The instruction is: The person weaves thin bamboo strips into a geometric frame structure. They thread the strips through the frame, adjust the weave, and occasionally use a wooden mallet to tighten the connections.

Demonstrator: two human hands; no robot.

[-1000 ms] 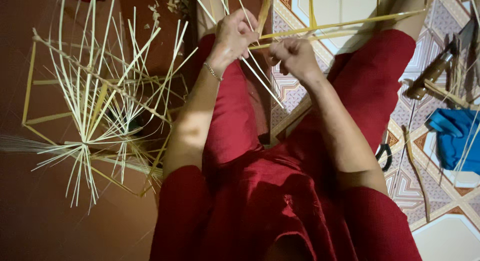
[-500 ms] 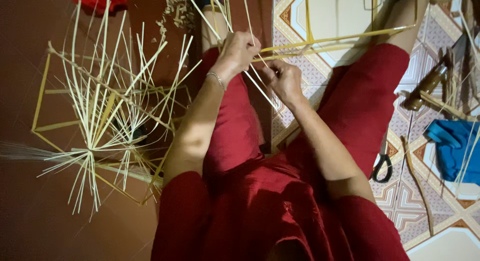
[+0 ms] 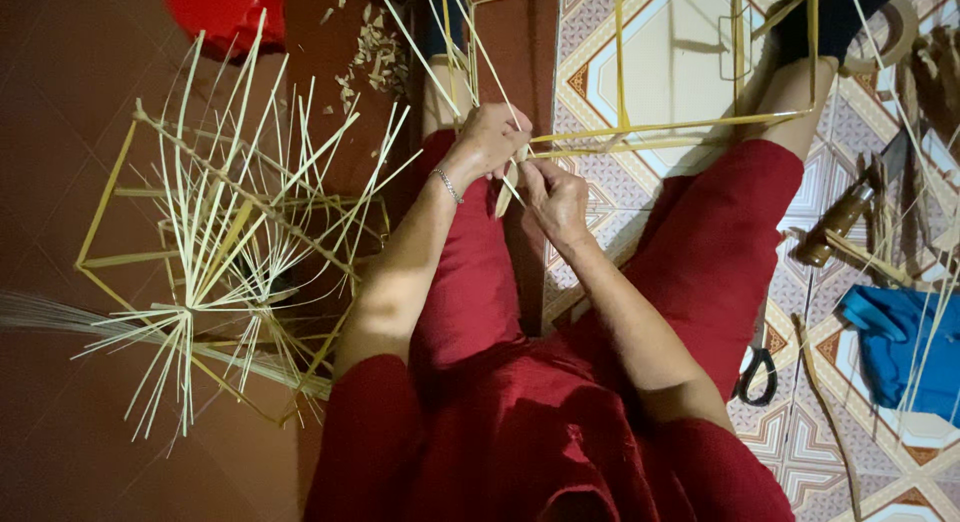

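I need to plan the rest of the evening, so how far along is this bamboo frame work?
One bundle of tied bamboo strips already lies on the floor beside the person. In hand: the left hand and right hand pinch a joint of a second bamboo frame, apparently binding it. That frame looks like bare outline sticks so far, and loose strips lie by the scissors, so much seems left.

the floor [image 3: 90, 102] is dark red-brown on one side and has patterned tiles [image 3: 680, 62] on the other. a big bundle of thin pale sticks [image 3: 230, 252] lies on the dark part, spread out like a fan. small pale scraps [image 3: 375, 57] lie near a red thing [image 3: 225, 12] at the top. on the tiles lie black scissors [image 3: 757, 374], a blue cloth [image 3: 905, 352] and a brown wooden tool [image 3: 835, 222].
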